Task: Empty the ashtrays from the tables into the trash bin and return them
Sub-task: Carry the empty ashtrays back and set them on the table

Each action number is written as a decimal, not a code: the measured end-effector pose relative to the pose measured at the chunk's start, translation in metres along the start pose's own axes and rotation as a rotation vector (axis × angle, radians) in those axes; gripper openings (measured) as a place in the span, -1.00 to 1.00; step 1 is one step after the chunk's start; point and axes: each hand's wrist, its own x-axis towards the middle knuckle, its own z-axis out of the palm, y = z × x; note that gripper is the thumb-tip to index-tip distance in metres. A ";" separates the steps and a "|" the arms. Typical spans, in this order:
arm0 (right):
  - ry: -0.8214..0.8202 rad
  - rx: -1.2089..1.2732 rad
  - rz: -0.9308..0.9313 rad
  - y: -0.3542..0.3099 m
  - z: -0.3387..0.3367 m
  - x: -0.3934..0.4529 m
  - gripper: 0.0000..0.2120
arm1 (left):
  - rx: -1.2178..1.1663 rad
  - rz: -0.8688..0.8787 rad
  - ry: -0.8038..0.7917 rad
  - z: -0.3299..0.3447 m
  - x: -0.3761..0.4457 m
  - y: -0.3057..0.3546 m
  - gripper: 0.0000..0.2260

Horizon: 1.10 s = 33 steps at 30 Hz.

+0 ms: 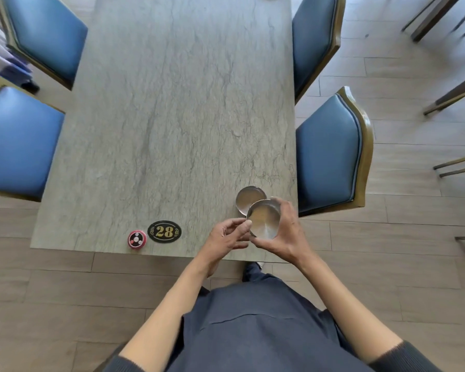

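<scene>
My right hand has its grip curled round one empty-looking ashtray above the table's near right corner; my left hand pinches its rim. A second ashtray lies just beyond. I judge this the return step: set it down next.

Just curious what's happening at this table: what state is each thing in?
Round steel ashtray: empty, held above the table in right hand.
Second round steel ashtray: empty, on grey stone table.
Left hand: touching the held ashtray's rim.
Blue chairs: unoccupied.
</scene>
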 end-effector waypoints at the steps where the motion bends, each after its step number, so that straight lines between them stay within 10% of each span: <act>1: -0.007 -0.001 -0.013 -0.010 0.009 -0.001 -0.04 | -0.026 -0.003 0.005 -0.007 -0.007 -0.002 -0.57; 11: -0.169 0.018 -0.077 -0.127 0.127 -0.035 -0.04 | -0.089 0.094 0.198 -0.148 -0.091 -0.044 -0.76; 21: -0.334 0.007 0.059 -0.199 0.230 -0.037 -0.93 | -0.107 0.125 0.451 -0.280 -0.149 -0.087 -0.77; 33: -0.484 -0.169 0.007 -0.247 0.302 0.049 -0.89 | -0.065 0.100 0.667 -0.360 -0.132 -0.060 -0.76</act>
